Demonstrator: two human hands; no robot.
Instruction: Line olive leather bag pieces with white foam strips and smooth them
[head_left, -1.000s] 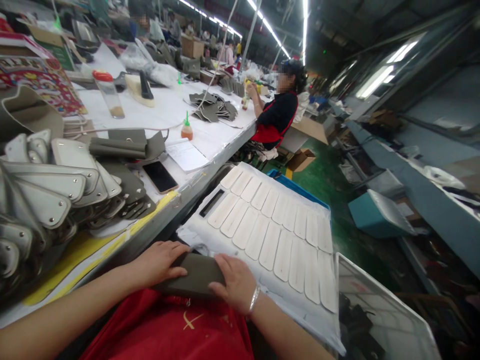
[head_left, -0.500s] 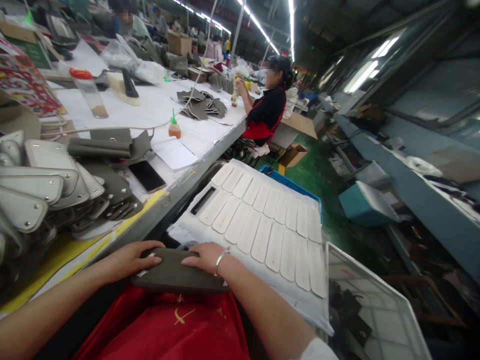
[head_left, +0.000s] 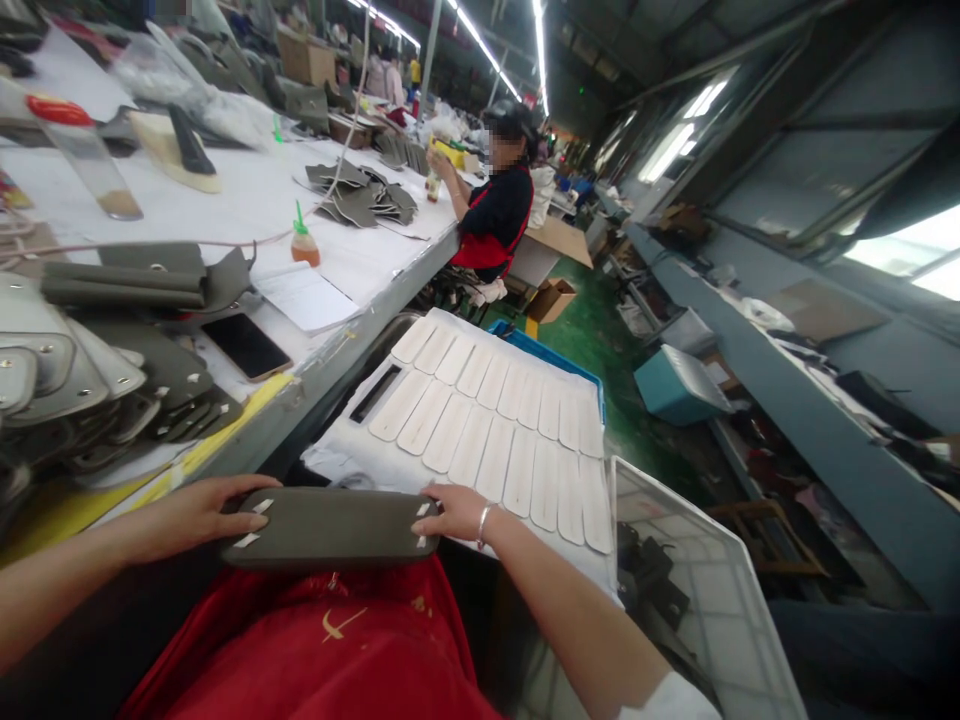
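Observation:
A dark olive, round-cornered flat panel [head_left: 337, 528] is held level above my red apron [head_left: 315, 630]. My left hand [head_left: 225, 515] grips its left end, thumb on top beside small white tabs. At the opposite end my right hand [head_left: 456, 513], with a silver bracelet at the wrist, pinches the panel near two more white tabs. The fingers under the panel are hidden. Just beyond it, rows of white elongated pieces [head_left: 457, 450] lie on a white cloth-covered board. Left of my hands, similar grey and olive panels [head_left: 90, 370] are heaped on the table.
The worktable [head_left: 360, 320] runs along my left, with a phone [head_left: 246, 346], a notepad [head_left: 307, 297] and a small glue bottle [head_left: 304, 243]. A white crate [head_left: 697, 530] stands at right. Farther off sits a co-worker [head_left: 495, 200].
My right hand has slid from the middle of the panel to its right end, uncovering the top. My view has turned to the right.

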